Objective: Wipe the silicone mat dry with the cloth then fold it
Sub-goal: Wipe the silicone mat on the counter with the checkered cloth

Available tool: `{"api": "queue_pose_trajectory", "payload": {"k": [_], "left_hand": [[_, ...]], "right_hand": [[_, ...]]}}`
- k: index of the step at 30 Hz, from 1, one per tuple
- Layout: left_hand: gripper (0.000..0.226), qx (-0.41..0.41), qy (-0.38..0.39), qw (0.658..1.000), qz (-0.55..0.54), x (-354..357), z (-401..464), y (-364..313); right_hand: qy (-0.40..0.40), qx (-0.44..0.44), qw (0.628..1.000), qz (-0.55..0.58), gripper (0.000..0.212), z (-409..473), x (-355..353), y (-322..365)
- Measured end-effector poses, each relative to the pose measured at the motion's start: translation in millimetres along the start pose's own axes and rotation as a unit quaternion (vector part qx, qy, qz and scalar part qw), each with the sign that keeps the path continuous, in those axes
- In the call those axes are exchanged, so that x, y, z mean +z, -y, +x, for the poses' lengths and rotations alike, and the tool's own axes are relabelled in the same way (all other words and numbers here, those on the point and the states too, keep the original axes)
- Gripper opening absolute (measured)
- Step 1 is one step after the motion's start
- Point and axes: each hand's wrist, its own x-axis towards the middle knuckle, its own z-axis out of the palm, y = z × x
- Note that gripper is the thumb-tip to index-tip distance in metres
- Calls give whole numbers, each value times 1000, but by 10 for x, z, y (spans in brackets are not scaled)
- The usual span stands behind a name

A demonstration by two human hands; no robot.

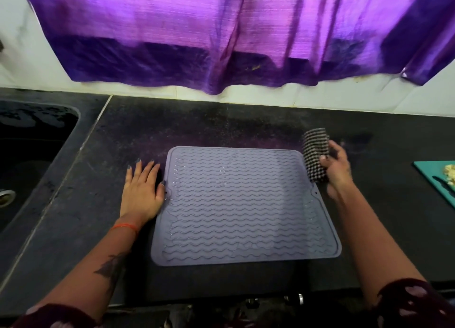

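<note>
A grey-lilac silicone mat with wavy ridges lies flat on the black counter, with water drops glinting on its upper part. My left hand lies flat on the counter beside the mat's left edge, its thumb touching that edge. My right hand grips a black-and-white checked cloth just off the mat's far right corner, the cloth standing up above the counter.
A dark sink with a metal drain sits at the left. A teal cutting board with chopped food lies at the right edge. A purple curtain hangs over the white tiled wall behind the counter.
</note>
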Motion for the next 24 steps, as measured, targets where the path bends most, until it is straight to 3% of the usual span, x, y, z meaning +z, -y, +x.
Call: {"api": "queue_pose_trajectory", "payload": {"k": [2,4,7,8,10,12,14,16,18,22,24], "left_hand": [[74,0,1,1000,-5,-3,0,-2],[73,1,1,1000,-7,-2,8,0],[72,3,1,1000,-7,13,15,5],[71,2,2,1000,-7,19,15,10],[71,0,5,1000,-9,22,18,14],[72,-1,5,1000,-12,20,14,16],[73,-4,2,1000,-11,18,10,17],[73,-6,1,1000,-9,23,2,22],[73,-8,2,1000,-9,24,7,26],[73,-7,5,1000,-11,24,18,18],[72,-8,4,1000,-10,23,19,18]], "right_hand": [[-53,5,998,-31,51,98,-83,5],[-53,5,986,-161,50,80,-93,-117],[-22,-57,886,-460,51,-80,34,-457],[-21,-84,847,-524,52,-154,114,-514],[-7,-106,813,-573,53,-213,259,-507],[41,-108,840,-530,51,-152,304,-460],[87,-60,929,-355,46,-59,252,-379],[36,-37,971,-235,44,43,119,-314],[-21,-53,943,-327,45,128,9,-311],[21,-53,841,-538,49,41,99,-440],[36,-57,842,-536,49,9,170,-405]]}}
